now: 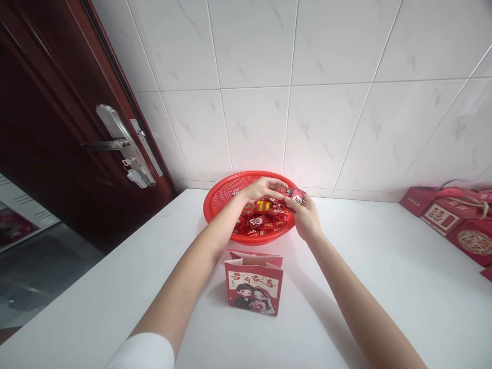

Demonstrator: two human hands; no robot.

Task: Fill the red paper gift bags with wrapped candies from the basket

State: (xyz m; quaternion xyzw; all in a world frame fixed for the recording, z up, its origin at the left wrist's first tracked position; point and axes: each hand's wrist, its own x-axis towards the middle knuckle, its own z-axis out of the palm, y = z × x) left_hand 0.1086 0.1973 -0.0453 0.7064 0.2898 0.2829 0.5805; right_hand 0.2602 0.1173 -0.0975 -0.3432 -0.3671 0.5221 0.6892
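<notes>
A red round plastic basket [210, 211] holds several wrapped candies [262, 218], mostly in red wrappers. My right hand [307, 218] is closed at the basket's right rim, with a red and pink wrapped candy [298, 196] between thumb and fingers. Over the basket arches my left hand [261, 190], thumb and fingers apart, their tips close beside that candy; whether they touch it I cannot tell. In front of the basket, between my forearms, a small red paper gift bag [253, 289] stands upright with its top open. A cartoon couple and Chinese characters are printed on it.
Red gift boxes [442, 212] with cord handles stand along the right side of the white table [154, 246]. A tiled wall [253, 128] rises behind the basket. At left is a dark red door [49, 102] with a metal handle [103, 145] and hanging keys [135, 174].
</notes>
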